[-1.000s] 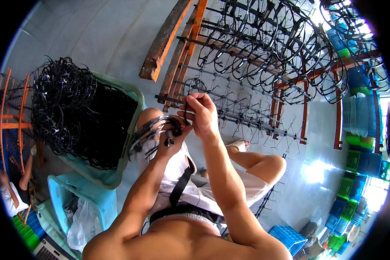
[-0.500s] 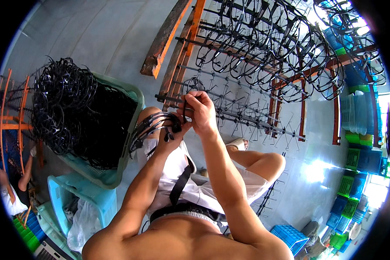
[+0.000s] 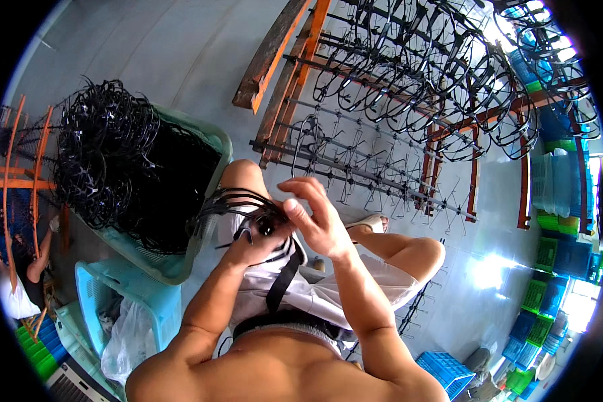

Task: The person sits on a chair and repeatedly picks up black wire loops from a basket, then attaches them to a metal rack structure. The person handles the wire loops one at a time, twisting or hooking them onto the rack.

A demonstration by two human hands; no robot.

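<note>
Grey flr [image 3: 280, 169] btwn rack edge [image 3: 268, 146] & hands [image 3: 253, 251] [image 3: 325, 229]

torso [image 3: 275, 372] bare, arms bare to the shoulder. left hand [image 3: 256, 246] and right hand [image 3: 323, 231] bare too. loose white shorts [image 3: 362, 285], both knees clear of the hems. waist, near side: grey gathered band [image 3: 305, 333] with a black band [image 3: 264, 323] just far of it. flat black strap [image 3: 283, 288] runs from there toward the far side, left of centre. right foot: pale beige sandal [image 3: 367, 223], toes showing.
</note>
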